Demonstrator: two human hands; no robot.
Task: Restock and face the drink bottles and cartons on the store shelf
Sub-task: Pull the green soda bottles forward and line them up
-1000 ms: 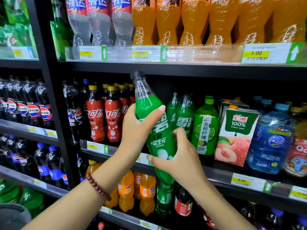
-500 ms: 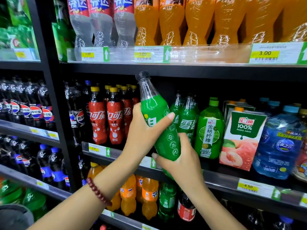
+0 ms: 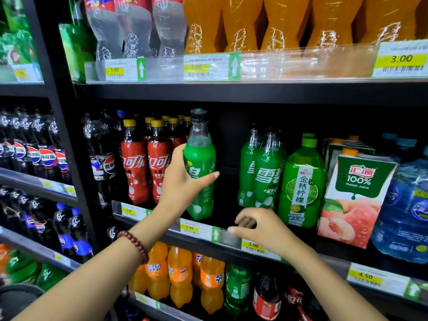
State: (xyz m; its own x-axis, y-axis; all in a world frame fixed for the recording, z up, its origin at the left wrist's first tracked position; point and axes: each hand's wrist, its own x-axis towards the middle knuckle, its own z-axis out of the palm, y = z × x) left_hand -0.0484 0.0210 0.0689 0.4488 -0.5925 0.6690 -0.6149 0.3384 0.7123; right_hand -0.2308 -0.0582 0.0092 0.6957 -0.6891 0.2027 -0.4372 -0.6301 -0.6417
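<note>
A green soda bottle (image 3: 200, 163) with a dark cap stands upright at the front of the middle shelf (image 3: 231, 237), in a gap between the red cola bottles (image 3: 148, 167) and two more green soda bottles (image 3: 261, 172). My left hand (image 3: 183, 181) is wrapped around its middle, with the label turned partly away. My right hand (image 3: 261, 228) hovers free just above the shelf's price rail, fingers loosely curled, holding nothing. A green lime drink bottle (image 3: 301, 181) and a peach juice carton (image 3: 356, 198) stand further right.
Orange and clear soda bottles (image 3: 243, 22) fill the upper shelf. Black cola bottles (image 3: 102, 158) stand left of the red ones. A blue water jug (image 3: 407, 209) sits at far right. Orange soda bottles (image 3: 180, 274) line the shelf below. Price tags run along each rail.
The tilted green bottle has been moved left and set upright in the shelf gap. My right hand has let go of it and dropped toward the price rail.
</note>
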